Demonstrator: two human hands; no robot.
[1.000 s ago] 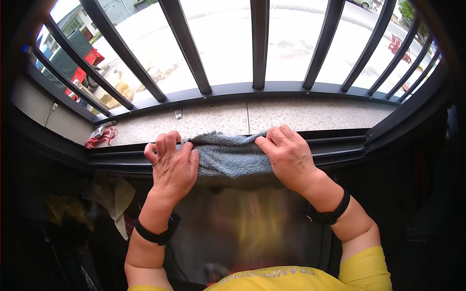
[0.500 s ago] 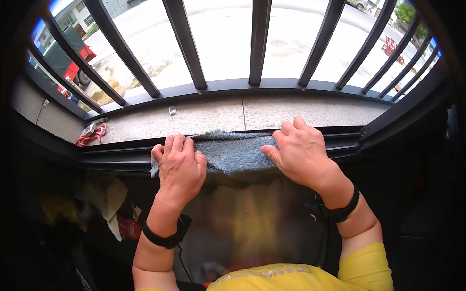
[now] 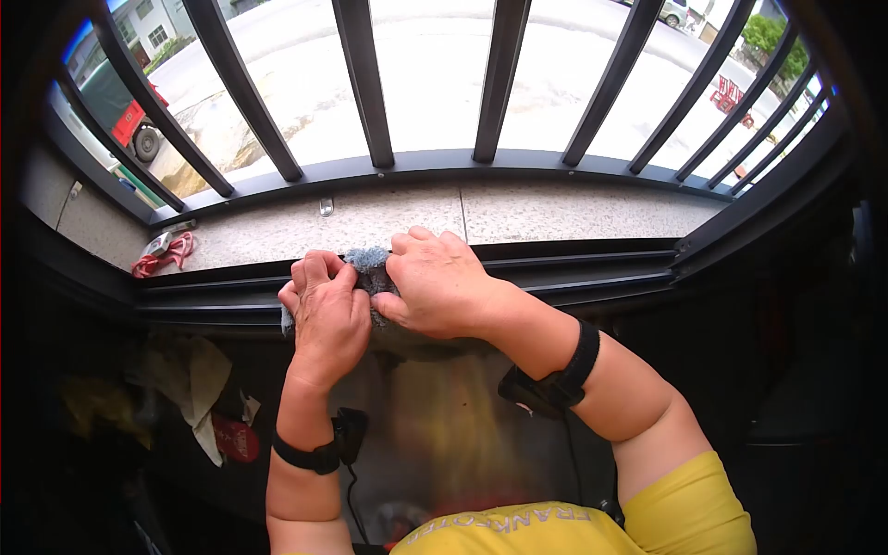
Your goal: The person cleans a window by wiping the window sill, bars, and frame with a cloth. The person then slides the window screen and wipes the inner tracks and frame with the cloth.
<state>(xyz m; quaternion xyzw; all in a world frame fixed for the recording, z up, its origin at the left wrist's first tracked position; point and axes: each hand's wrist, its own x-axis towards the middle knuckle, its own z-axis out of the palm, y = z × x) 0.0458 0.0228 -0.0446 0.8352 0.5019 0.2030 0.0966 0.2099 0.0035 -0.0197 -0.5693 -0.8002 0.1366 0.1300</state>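
A fluffy blue-grey cloth (image 3: 369,260) lies bunched on the dark window track (image 3: 546,270), squeezed between my two hands. My left hand (image 3: 326,314) grips its left part, fingers bent over the track, and a scrap of cloth shows past its outer edge. Close beside it, my right hand (image 3: 435,282) holds the cloth's right end, thumb below and fingers curled above. Much of the cloth is hidden under the hands.
Beyond the track runs a pale stone sill (image 3: 573,211) with a small metal fitting (image 3: 326,206). Dark vertical bars (image 3: 500,83) stand behind it. A red cord bundle (image 3: 166,254) sits at the sill's left end. Papers (image 3: 190,379) lie in shadow at lower left.
My right hand has moved left toward my left hand. The cloth, spread wide between them before, is now bunched up. My left hand has shifted only slightly.
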